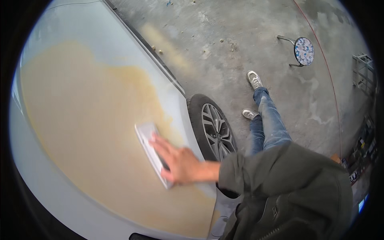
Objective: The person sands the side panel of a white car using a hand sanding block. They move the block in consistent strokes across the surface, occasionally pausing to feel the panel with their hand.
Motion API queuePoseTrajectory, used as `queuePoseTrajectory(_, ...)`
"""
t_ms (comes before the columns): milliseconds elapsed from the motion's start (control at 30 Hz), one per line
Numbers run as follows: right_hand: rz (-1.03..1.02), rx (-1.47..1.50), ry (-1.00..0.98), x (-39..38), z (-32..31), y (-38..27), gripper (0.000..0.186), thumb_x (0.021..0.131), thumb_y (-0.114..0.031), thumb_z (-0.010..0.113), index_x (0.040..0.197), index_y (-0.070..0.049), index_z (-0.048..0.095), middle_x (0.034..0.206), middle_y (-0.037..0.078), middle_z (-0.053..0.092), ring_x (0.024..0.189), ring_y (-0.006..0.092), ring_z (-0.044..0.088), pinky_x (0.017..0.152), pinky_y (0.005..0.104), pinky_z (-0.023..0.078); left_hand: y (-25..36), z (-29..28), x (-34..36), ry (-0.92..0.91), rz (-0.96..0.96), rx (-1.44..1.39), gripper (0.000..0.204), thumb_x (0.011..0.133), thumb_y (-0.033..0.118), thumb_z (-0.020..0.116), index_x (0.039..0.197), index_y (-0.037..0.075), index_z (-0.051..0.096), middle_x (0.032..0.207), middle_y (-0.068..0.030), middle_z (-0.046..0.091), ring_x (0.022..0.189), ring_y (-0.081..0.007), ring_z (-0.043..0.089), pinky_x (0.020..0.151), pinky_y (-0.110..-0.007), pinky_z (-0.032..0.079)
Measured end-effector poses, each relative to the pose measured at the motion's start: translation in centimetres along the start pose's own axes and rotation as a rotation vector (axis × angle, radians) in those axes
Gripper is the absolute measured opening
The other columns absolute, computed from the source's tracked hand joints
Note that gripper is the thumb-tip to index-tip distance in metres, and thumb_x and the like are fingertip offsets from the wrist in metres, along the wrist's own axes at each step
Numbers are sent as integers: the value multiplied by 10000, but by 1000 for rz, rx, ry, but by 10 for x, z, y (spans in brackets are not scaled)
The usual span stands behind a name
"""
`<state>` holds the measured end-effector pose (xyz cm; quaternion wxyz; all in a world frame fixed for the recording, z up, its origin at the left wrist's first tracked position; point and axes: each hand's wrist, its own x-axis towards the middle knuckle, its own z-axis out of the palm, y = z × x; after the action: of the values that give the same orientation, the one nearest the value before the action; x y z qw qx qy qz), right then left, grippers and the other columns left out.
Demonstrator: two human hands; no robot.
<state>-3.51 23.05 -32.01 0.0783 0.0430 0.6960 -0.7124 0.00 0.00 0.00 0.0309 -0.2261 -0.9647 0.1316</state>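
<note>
My right hand (182,163) grips a long, pale sanding block (151,151), its fingers over the far part and its thumb on the near part. The block lies flat against a white car body panel (132,32). A wide coat of beige-yellow filler (92,124) spreads over that panel, with uneven yellow edges towards the wheel side. The hand is a little blurred, and the block's underside is hidden. A dark olive sleeve (280,176) covers my right arm. My left hand is out of view.
The car wheel (216,132) is right of the panel. On the concrete floor (240,24) are small crumbs, yellowish dust and a red line (326,60). A round patterned stool (304,51) and a metal frame (363,74) stand at right. My legs (272,120) are beside the wheel.
</note>
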Motion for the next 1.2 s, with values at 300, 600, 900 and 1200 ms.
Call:
queuePoseTrajectory(300, 143, 65, 299, 22, 55, -15, 803, 834, -246, 645, 1510, 47, 327, 1555, 310, 344, 1289, 454, 524, 1050, 482, 459, -42, -75, 46, -185, 97, 10, 659, 1006, 391, 582, 1556, 101, 365, 1657, -276, 104, 1492, -472, 217, 1154, -619, 285)
queuePoseTrajectory(600, 170, 200, 265, 109, 4, 4, 545, 803, -249, 717, 1237, 35, 550, 1264, 283, 617, 1070, 424, 647, 893, 488, 538, -44, -78, 43, -169, 117, -9, 625, 1003, 383, 574, 1531, 97, 403, 1637, -309, 141, 1478, -495, 239, 1136, -632, 299)
queuePoseTrajectory(900, -120, 95, 57, 17, 29, -131, 882, 746, -198, 653, 1530, 31, 318, 1583, 304, 305, 1069, 452, 660, 786, 476, 588, -40, -87, 34, -199, 56, 22, 654, 992, 406, 590, 1534, 94, 397, 1633, -317, 138, 1477, -506, 226, 1139, -634, 292)
queuePoseTrajectory(1200, 273, 291, 117, 168, -33, -9, 727, 794, -273, 656, 1420, 43, 465, 1353, 272, 581, 1120, 412, 637, 961, 452, 510, -37, -92, 52, -236, 75, 26, 665, 985, 384, 593, 1544, 101, 371, 1638, -314, 114, 1478, -511, 212, 1131, -653, 289)
